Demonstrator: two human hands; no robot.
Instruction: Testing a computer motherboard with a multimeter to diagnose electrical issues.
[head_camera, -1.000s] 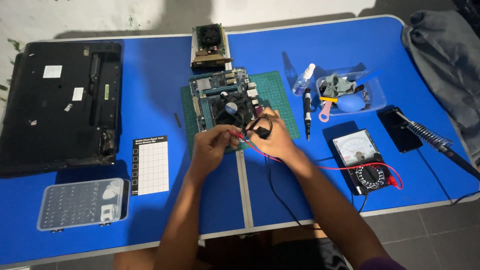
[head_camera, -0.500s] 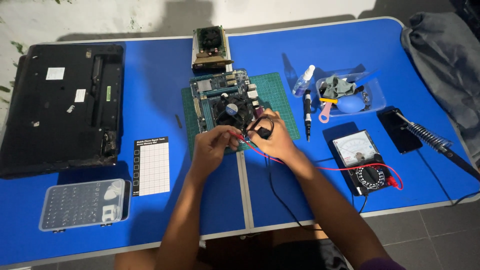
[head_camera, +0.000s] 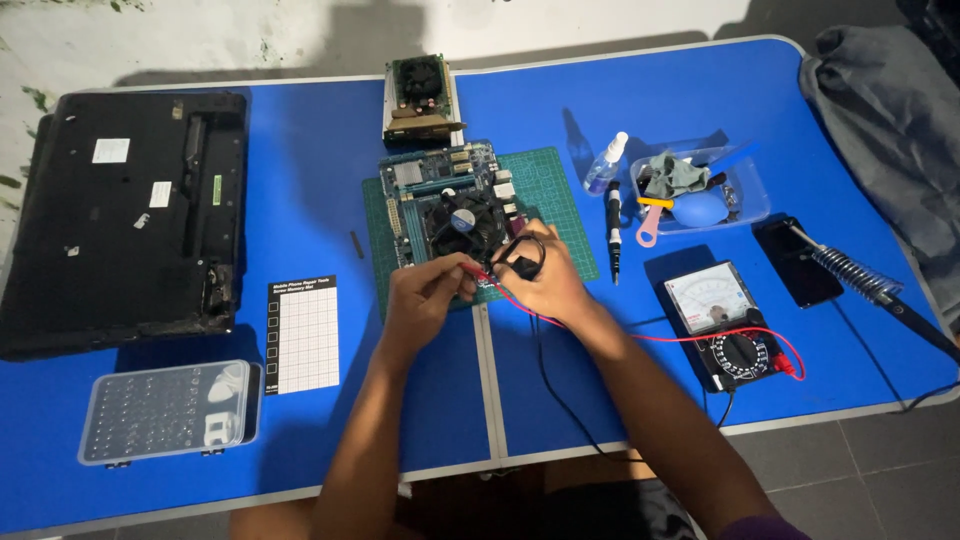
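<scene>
A blue motherboard (head_camera: 440, 195) with a round black fan lies on a green cutting mat (head_camera: 555, 205) at the middle of the blue table. My left hand (head_camera: 420, 295) pinches the red probe (head_camera: 478, 270) at the board's near edge. My right hand (head_camera: 545, 275) grips the black probe (head_camera: 522, 262) right beside it, with its looped black lead above the fingers. Red and black leads run from the hands to an analog multimeter (head_camera: 725, 320) on the right.
An upturned black laptop (head_camera: 120, 220) lies far left, with a clear screw-bit case (head_camera: 165, 410) and a white grid mat (head_camera: 303, 333) near it. A graphics card (head_camera: 420, 95) sits behind the board. A screwdriver (head_camera: 613, 230), spray bottle (head_camera: 604, 165), tool tray (head_camera: 700, 185), phone (head_camera: 797, 262) and soldering iron (head_camera: 870, 285) lie right.
Both hands stay at the board's near edge with the probes; they have shifted only slightly. Nothing else on the table has moved.
</scene>
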